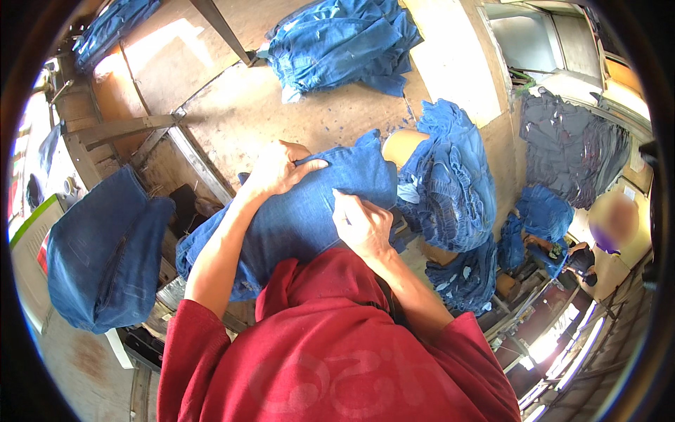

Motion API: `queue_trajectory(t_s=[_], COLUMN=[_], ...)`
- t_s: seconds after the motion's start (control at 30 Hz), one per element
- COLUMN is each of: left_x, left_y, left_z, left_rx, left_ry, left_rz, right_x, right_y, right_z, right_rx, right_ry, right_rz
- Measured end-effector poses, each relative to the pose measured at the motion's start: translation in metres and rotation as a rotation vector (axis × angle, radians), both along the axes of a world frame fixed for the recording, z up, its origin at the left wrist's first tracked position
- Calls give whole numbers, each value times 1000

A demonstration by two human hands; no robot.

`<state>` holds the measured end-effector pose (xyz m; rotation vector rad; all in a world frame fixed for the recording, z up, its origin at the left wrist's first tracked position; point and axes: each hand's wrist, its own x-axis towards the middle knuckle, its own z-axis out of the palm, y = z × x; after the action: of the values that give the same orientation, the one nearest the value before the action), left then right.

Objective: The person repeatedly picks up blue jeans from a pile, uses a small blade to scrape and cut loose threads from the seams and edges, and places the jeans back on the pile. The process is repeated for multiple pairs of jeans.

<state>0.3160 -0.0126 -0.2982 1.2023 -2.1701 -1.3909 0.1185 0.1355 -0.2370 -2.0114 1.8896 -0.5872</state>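
Note:
A pair of blue jeans (pixel 281 228) lies spread in front of my body, with its far end toward the right. My left hand (pixel 281 169) grips the upper edge of the jeans, the thumb lying on top of the cloth and the fingers curled at the edge. Lower and to the right, my right hand (pixel 363 224) is closed with thumb and fingertips pinching at the face of the same denim. Whatever small thread or fold sits between those fingertips is too small to make out.
Blue denim is heaped on the floor (pixel 246 98) ahead: a far pile (pixel 341 46) and a right pile (pixel 453 186). Folded jeans (pixel 105 246) drape over a white chair (pixel 31 253) at left. Dark garments (pixel 569 144) lie far right, near another person (pixel 580 260). A wooden frame (pixel 126 130) stands left.

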Motion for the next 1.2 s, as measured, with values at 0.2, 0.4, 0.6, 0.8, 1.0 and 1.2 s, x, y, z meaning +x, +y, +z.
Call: queue_trajectory(t_s=[0.2,0.4,0.6,0.8,1.0,1.2], left_x=[-2,-3,-4,-3,-3,-2], left_y=[2,2,1,2,3,4], left_z=[-5,-6,-4,-2,-5,-9], left_rx=[-28,-37,-44,-40,-46,-44], left_ry=[-7,-47,8,-15,-26,-97], left_rz=[29,29,39,49,51,26], right_x=[0,-5,-1,-3,-1,-7], right_y=[-8,-3,-9,-2,-14,-5], right_z=[6,11,3,19,6,22], right_rx=[90,-3,-4,73,-31,76], right_ry=[68,-23,48,31,42,108], right_rz=[62,32,52,32,27,92])
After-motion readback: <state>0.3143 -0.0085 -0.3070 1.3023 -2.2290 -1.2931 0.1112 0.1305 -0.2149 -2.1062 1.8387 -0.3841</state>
